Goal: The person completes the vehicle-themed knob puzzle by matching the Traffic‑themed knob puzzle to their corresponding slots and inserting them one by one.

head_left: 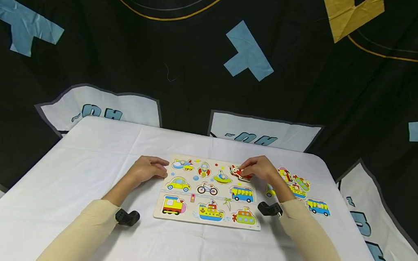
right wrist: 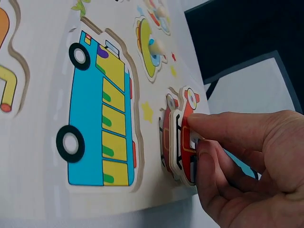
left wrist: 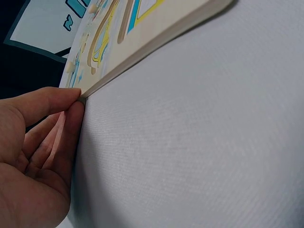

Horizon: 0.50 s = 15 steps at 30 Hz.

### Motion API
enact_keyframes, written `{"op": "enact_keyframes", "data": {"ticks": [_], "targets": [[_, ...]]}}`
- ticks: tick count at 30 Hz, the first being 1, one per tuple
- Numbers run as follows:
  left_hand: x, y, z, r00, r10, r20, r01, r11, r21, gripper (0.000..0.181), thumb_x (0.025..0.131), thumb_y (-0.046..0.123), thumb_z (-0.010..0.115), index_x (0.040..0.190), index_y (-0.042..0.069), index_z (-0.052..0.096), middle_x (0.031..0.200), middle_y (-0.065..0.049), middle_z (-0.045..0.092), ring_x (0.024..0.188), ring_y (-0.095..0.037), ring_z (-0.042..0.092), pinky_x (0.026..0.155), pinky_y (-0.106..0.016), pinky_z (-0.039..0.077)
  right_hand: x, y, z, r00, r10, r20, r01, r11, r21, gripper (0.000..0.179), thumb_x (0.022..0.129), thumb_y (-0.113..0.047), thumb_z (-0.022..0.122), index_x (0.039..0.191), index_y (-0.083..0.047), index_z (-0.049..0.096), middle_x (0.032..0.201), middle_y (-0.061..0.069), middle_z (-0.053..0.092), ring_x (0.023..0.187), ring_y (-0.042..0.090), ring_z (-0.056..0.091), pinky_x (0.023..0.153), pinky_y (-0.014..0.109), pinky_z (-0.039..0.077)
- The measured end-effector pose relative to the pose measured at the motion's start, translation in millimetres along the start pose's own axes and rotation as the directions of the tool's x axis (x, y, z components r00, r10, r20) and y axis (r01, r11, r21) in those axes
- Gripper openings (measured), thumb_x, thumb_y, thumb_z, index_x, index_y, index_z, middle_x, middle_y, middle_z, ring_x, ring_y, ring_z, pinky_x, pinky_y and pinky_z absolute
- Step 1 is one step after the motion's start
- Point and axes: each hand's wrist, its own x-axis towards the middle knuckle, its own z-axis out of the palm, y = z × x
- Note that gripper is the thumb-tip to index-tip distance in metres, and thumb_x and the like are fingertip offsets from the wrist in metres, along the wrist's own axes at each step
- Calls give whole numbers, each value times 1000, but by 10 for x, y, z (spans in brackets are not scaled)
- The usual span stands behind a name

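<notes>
the right hand (head_left: 261, 167) pinches a red helicopter piece (right wrist: 186, 152) between thumb and fingers, right over its matching picture at the far right of the puzzle board (head_left: 190, 216). the left hand (head_left: 148, 169), its grip narrow, pinches the board's left edge toward the far end. loose pieces (head_left: 318, 207) lie right on the desk (head_left: 170, 248).

head: above, forward-down | wrists: close-up, oblique | all share: puzzle board (head_left: 190, 216)
</notes>
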Motion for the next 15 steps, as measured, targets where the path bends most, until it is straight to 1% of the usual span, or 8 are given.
{"op": "enact_keyframes", "data": {"ticks": [8,15], "targets": [[6,-1,6,1000,-22,-7,22,1000,5,48,81,11,80,127,6,69,83,-1,75,76,-14,67,76,-26,51,39,-3,69,1000,6,-11,-6,999,-32,13,81,-15,82,93,-11,79,98,6,75,89,22,60,76,31,46],[4,4,-4,1000,-30,-4,31,999,18,48,81,12,80,128,8,69,85,-2,75,79,-14,67,78,-25,50,44,-17,99,1000,13,-18,-13,999,-43,14,80,-14,82,93,-9,79,97,6,74,87,21,59,74,30,44]]}}
